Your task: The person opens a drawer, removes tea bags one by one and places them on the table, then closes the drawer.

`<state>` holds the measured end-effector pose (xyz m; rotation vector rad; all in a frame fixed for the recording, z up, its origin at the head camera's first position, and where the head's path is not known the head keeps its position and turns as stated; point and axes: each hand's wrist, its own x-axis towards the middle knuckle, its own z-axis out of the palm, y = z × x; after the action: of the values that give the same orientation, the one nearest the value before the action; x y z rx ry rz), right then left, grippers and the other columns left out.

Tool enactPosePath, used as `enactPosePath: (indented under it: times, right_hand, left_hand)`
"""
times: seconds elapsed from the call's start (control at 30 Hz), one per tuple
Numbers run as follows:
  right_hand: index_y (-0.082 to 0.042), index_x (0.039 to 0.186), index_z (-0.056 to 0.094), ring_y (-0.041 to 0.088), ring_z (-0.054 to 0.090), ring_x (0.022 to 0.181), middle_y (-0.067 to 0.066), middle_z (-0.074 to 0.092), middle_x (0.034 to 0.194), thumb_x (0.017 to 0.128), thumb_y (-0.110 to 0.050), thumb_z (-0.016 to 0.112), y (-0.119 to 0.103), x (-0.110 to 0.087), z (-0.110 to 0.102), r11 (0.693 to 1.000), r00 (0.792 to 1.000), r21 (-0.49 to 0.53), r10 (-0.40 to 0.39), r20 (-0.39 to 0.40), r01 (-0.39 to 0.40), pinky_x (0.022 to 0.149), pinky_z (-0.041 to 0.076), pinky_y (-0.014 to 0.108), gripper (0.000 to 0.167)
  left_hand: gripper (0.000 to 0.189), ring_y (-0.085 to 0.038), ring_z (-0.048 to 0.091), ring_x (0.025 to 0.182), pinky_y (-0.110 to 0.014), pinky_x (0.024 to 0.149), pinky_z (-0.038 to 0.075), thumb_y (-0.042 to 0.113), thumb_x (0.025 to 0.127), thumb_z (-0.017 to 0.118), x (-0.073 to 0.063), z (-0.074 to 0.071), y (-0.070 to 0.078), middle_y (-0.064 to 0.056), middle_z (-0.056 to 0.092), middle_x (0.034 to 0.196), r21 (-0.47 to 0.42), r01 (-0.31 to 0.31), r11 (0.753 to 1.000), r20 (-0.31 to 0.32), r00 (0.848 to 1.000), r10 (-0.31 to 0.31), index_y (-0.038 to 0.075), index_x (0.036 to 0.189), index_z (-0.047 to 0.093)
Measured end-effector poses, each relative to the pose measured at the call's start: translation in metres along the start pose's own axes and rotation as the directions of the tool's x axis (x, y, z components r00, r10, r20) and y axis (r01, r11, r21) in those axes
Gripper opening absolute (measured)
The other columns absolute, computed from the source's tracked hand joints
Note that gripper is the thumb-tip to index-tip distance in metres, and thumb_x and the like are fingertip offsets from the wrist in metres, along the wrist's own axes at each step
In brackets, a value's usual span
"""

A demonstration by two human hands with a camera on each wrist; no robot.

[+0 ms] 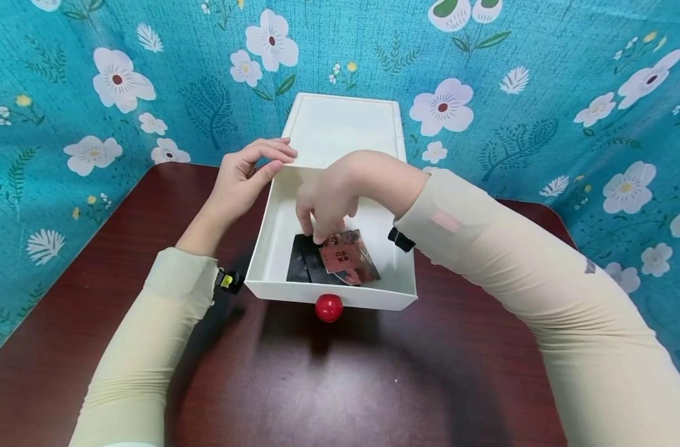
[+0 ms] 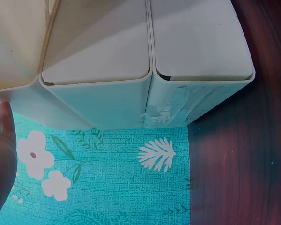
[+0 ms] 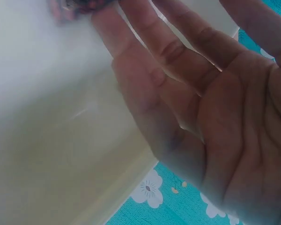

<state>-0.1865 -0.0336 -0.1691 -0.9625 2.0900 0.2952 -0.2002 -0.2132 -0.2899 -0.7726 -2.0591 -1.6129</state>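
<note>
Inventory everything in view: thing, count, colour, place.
Table: 1, dark red-brown, foreground
Floral cloth: 1, turquoise, behind
Drawer unit: 1, white, on table
Open drawer: 1, white, in unit
Knob: 1, red, drawer front
Dark packet: 1+, black, in drawer
Printed packet: 1+, red, overlapping the dark one
Wrist cameras: 2, black, one per wrist
Sleeves: 2, cream, forearms
Left grip: 1, bare, at unit's left edge
Right grip: 1, bare, at packets, hold unclear

1. A dark reddish-brown desk (image 1: 273, 410) with rounded far corners is lit by a pale glare.
2. Behind it, a turquoise cloth (image 1: 345, 31) is printed with white flowers (image 1: 442, 107) and feathery leaves (image 1: 45, 246).
</note>
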Motion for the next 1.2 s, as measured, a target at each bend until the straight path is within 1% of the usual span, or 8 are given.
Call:
enactPosePath:
  times: [0.27, 0.37, 0.43, 0.53, 0.67, 0.87, 1.07, 1.2]
  right_hand:
    - [-0.016, 0.114, 0.066, 0.018, 0.069, 0.094, 0.001, 0.07, 0.098, 0.099, -0.02, 0.058, 0.003, -0.002, -0.001, 1.0, 1.0, 0.006, 0.009, 0.024, -0.009, 0.082, 0.054, 0.036, 0.018]
    - [-0.016, 0.109, 0.068, 0.016, 0.069, 0.092, 0.0, 0.071, 0.093, 0.098, -0.017, 0.058, 0.004, -0.002, -0.002, 1.0, 0.999, 0.01, 0.021, 0.036, -0.021, 0.077, 0.053, 0.033, 0.015]
    - [-0.016, 0.108, 0.069, 0.016, 0.069, 0.093, 0.0, 0.072, 0.095, 0.098, -0.016, 0.058, 0.005, -0.001, -0.002, 0.999, 0.998, 0.015, 0.034, 0.048, -0.035, 0.077, 0.053, 0.032, 0.014]
    - [-0.017, 0.107, 0.069, 0.016, 0.069, 0.096, 0.002, 0.071, 0.105, 0.098, -0.016, 0.059, 0.004, -0.002, -0.002, 0.998, 0.997, 0.023, 0.052, 0.063, -0.053, 0.079, 0.056, 0.033, 0.013]
    - [-0.018, 0.112, 0.068, 0.017, 0.069, 0.099, 0.002, 0.068, 0.114, 0.097, -0.017, 0.062, 0.001, -0.004, -0.001, 0.997, 0.994, 0.027, 0.071, 0.084, -0.073, 0.084, 0.059, 0.034, 0.016]
    - [-0.019, 0.121, 0.065, 0.018, 0.065, 0.099, 0.003, 0.061, 0.121, 0.095, -0.016, 0.065, 0.0, -0.011, 0.002, 0.997, 0.991, 0.037, 0.067, 0.118, -0.072, 0.079, 0.061, 0.03, 0.026]
    - [-0.016, 0.118, 0.065, 0.017, 0.061, 0.099, 0.002, 0.06, 0.117, 0.093, -0.017, 0.068, 0.0, -0.016, 0.01, 0.995, 0.992, 0.086, 0.045, 0.115, -0.055, 0.076, 0.062, 0.033, 0.025]
    - [-0.015, 0.114, 0.068, 0.017, 0.06, 0.098, 0.003, 0.064, 0.109, 0.093, -0.016, 0.069, 0.0, -0.021, 0.016, 0.996, 0.994, 0.085, 0.002, 0.112, -0.012, 0.078, 0.062, 0.037, 0.021]
  left_hand:
    - [0.019, -0.017, 0.055, 0.131, -0.03, 0.112, 0.044, 0.01, 0.097, 0.063, 0.001, 0.0, 0.0, 0.011, 0.071, 0.111, -0.006, 0.002, 1.0, 0.002, 1.0, -0.002, -0.006, 0.104, 0.071]
    - [0.019, -0.018, 0.055, 0.131, -0.03, 0.112, 0.044, 0.009, 0.097, 0.062, 0.001, 0.0, 0.001, 0.012, 0.071, 0.111, -0.013, 0.004, 1.0, 0.003, 1.0, -0.004, -0.006, 0.104, 0.071]
    - [0.019, -0.018, 0.055, 0.131, -0.03, 0.112, 0.044, 0.009, 0.097, 0.062, 0.001, 0.0, 0.001, 0.012, 0.07, 0.111, -0.014, 0.008, 1.0, 0.004, 1.0, -0.008, -0.007, 0.104, 0.071]
    - [0.02, -0.017, 0.055, 0.131, -0.029, 0.111, 0.044, 0.01, 0.097, 0.062, 0.001, 0.0, 0.001, 0.012, 0.071, 0.111, -0.009, 0.01, 1.0, 0.004, 1.0, -0.01, -0.006, 0.104, 0.071]
    - [0.02, -0.017, 0.055, 0.131, -0.029, 0.111, 0.045, 0.011, 0.098, 0.062, 0.001, 0.0, 0.001, 0.012, 0.071, 0.111, -0.001, 0.009, 1.0, 0.002, 1.0, -0.009, -0.006, 0.104, 0.071]
    - [0.02, -0.017, 0.055, 0.131, -0.028, 0.11, 0.045, 0.011, 0.098, 0.062, 0.002, -0.002, 0.002, 0.012, 0.071, 0.111, 0.01, 0.015, 1.0, 0.004, 1.0, -0.015, -0.004, 0.104, 0.072]
    - [0.018, -0.017, 0.055, 0.131, -0.029, 0.11, 0.046, 0.009, 0.098, 0.061, 0.002, -0.002, 0.001, 0.013, 0.071, 0.11, 0.016, 0.011, 1.0, -0.002, 1.0, -0.011, -0.005, 0.104, 0.072]
    - [0.017, -0.018, 0.055, 0.131, -0.028, 0.11, 0.046, 0.007, 0.098, 0.061, 0.001, -0.002, 0.001, 0.01, 0.071, 0.111, 0.025, 0.015, 1.0, 0.003, 1.0, -0.016, -0.005, 0.104, 0.072]
